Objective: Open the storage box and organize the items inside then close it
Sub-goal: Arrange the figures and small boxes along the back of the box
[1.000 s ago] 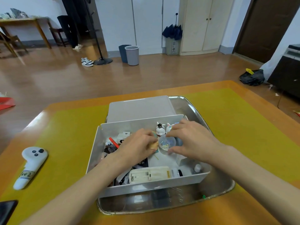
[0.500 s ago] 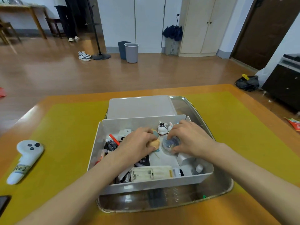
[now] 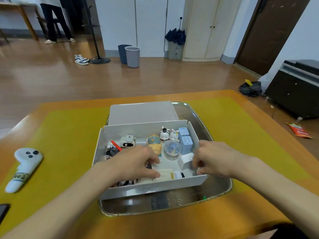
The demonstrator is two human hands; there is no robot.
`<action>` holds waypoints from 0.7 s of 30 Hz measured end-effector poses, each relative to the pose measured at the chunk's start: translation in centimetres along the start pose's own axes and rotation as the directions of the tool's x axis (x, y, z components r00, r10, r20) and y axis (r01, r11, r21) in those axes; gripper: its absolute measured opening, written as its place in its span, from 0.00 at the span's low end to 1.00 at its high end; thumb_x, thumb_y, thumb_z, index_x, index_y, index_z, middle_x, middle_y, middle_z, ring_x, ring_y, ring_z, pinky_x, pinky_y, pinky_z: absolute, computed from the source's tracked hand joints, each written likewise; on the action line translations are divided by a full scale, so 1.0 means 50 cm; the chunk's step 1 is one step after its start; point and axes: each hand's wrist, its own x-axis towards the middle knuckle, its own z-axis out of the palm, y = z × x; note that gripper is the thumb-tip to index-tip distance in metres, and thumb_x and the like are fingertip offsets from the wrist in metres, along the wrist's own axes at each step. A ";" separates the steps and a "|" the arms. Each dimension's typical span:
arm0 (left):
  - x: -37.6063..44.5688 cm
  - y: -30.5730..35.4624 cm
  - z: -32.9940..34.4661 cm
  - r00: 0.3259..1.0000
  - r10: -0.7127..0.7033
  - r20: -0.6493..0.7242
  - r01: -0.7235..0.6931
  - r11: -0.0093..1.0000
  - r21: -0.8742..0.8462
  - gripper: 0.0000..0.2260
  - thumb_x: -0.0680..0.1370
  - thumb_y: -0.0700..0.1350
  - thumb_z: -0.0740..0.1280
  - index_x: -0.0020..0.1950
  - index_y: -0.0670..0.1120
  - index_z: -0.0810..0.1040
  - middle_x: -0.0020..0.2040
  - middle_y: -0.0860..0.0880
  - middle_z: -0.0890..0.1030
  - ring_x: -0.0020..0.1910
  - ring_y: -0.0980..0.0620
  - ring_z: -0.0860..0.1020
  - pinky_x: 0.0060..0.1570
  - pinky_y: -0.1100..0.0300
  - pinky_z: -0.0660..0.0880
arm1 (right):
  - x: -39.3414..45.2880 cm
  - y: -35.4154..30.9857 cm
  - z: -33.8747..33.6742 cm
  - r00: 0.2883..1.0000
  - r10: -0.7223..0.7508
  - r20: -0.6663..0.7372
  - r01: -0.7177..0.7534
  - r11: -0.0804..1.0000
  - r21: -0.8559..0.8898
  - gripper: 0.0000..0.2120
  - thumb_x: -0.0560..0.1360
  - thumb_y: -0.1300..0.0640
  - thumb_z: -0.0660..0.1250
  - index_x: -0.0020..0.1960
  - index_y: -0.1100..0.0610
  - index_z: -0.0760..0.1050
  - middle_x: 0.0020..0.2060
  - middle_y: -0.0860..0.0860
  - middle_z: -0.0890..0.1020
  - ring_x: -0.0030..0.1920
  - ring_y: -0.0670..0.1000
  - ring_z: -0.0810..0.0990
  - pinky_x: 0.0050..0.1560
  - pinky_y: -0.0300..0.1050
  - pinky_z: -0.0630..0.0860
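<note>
white controller (image 3: 24,167) on yellow mat (image 3: 69,135), grey bins (image 3: 132,56), sneakers (image 3: 81,59)

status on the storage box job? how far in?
Done: storage box is open, its lid lying behind it on the metal tray. Figurines, clear dome and blue boxes stand grouped at the far right.
In hand: left hand and right hand are both inside, over the near items.
Left: the cluttered left side, then closing the lid.
</note>
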 end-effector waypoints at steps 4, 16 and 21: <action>-0.025 -0.016 0.004 0.999 0.017 0.030 -0.016 0.999 -0.029 0.21 0.73 0.64 0.69 0.61 0.55 0.80 0.53 0.59 0.80 0.51 0.59 0.76 0.53 0.54 0.76 | 0.004 -0.001 -0.011 0.999 0.030 -0.024 -0.029 0.999 0.020 0.09 0.73 0.45 0.72 0.53 0.42 0.84 0.48 0.45 0.78 0.49 0.47 0.79 0.41 0.43 0.73; -0.043 -0.023 0.026 0.999 0.016 0.029 -0.014 0.998 -0.065 0.15 0.75 0.59 0.70 0.60 0.58 0.78 0.46 0.63 0.75 0.46 0.60 0.74 0.47 0.59 0.75 | 0.099 -0.070 -0.025 0.969 0.033 -0.245 0.040 0.957 0.287 0.08 0.76 0.50 0.71 0.55 0.44 0.81 0.44 0.39 0.75 0.51 0.42 0.70 0.43 0.44 0.68; -0.045 -0.028 0.022 0.997 -0.065 -0.031 0.056 0.967 -0.250 0.14 0.74 0.53 0.73 0.59 0.57 0.79 0.43 0.61 0.78 0.43 0.62 0.76 0.42 0.65 0.73 | 0.111 -0.076 0.013 0.970 0.024 -0.242 0.053 0.949 0.310 0.08 0.77 0.53 0.68 0.55 0.44 0.81 0.50 0.42 0.81 0.56 0.45 0.71 0.48 0.49 0.75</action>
